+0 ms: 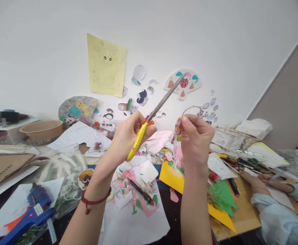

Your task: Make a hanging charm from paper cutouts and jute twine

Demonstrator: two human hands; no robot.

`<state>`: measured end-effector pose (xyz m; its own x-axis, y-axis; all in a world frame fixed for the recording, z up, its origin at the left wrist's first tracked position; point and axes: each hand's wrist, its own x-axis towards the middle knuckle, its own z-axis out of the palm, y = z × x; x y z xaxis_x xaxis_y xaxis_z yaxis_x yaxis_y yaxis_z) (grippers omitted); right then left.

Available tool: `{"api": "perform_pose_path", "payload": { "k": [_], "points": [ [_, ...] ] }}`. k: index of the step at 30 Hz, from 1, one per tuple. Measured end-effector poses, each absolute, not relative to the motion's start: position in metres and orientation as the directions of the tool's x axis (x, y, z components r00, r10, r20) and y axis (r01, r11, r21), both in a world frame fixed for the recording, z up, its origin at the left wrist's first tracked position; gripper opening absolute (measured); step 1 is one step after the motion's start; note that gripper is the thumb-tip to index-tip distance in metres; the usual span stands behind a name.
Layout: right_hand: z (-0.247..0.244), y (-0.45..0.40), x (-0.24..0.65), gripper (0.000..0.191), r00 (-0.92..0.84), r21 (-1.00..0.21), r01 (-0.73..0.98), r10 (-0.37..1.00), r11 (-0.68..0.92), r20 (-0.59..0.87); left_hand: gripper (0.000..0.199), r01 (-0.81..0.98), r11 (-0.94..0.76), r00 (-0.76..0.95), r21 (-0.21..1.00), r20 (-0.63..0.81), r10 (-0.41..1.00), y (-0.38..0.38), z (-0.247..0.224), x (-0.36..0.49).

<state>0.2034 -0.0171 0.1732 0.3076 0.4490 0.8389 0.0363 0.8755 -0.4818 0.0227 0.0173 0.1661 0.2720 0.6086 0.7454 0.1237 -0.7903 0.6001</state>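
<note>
My left hand (pixel 128 132) is raised above the table, closed around scissors with yellow handles (pixel 138 143). Their long grey blades (pixel 167 97) point up and to the right, with the tips in front of the wall. Level with it, my right hand (pixel 196 136) is closed in a pinch on a thin brown cord-like loop (pixel 191 108) that arcs above the fingers. Something small and pinkish shows at the fingertips, too blurred to name. Below my hands, white paper (pixel 136 231) bears pink, green and white paper scraps (pixel 124 183) and a dark pen (pixel 141 192).
A blue glue gun (pixel 36 204) lies at the left, near a brown bowl (pixel 41 131) and a plastic bag (pixel 64 170). Yellow and green paper sheets (pixel 222 194) lie right. A co-worker's hands (pixel 263 180) and pale sleeves are at the far right. Cut-outs and a fan-shaped picture (pixel 173 80) hang on the wall.
</note>
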Motion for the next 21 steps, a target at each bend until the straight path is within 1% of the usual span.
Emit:
{"api": "perform_pose_path", "payload": {
  "k": [3,6,8,11,14,16,21],
  "points": [
    [0.171,-0.019,0.206,0.005,0.176,-0.587,0.013,0.576,0.81,0.799,0.042,0.058,-0.739,0.186,0.671,0.721,0.668,0.015,0.168,0.026],
    [0.17,-0.019,0.205,0.006,0.068,-0.659,0.02,0.656,0.752,0.751,0.04,-0.096,-0.676,0.127,0.731,0.682,0.72,0.01,0.171,0.031],
    [0.169,-0.019,0.203,0.007,0.02,-0.685,0.048,0.685,0.727,0.728,0.037,-0.206,-0.645,0.123,0.736,0.674,0.729,0.007,0.171,0.034],
    [0.167,-0.017,0.2,0.007,-0.042,-0.722,0.078,0.726,0.687,0.686,0.038,-0.299,-0.618,0.16,0.727,0.677,0.719,0.007,0.17,0.036],
    [0.166,-0.015,0.199,0.008,-0.094,-0.751,0.086,0.756,0.654,0.648,0.042,-0.333,-0.609,0.199,0.72,0.685,0.701,0.01,0.167,0.035],
    [0.166,-0.014,0.199,0.01,-0.104,-0.758,0.097,0.764,0.645,0.637,0.043,-0.329,-0.609,0.191,0.722,0.683,0.705,0.011,0.167,0.035],
    [0.166,-0.01,0.199,0.013,-0.065,-0.746,0.085,0.751,0.661,0.657,0.042,-0.315,-0.611,0.149,0.726,0.674,0.724,0.007,0.169,0.035]
  ]
}}
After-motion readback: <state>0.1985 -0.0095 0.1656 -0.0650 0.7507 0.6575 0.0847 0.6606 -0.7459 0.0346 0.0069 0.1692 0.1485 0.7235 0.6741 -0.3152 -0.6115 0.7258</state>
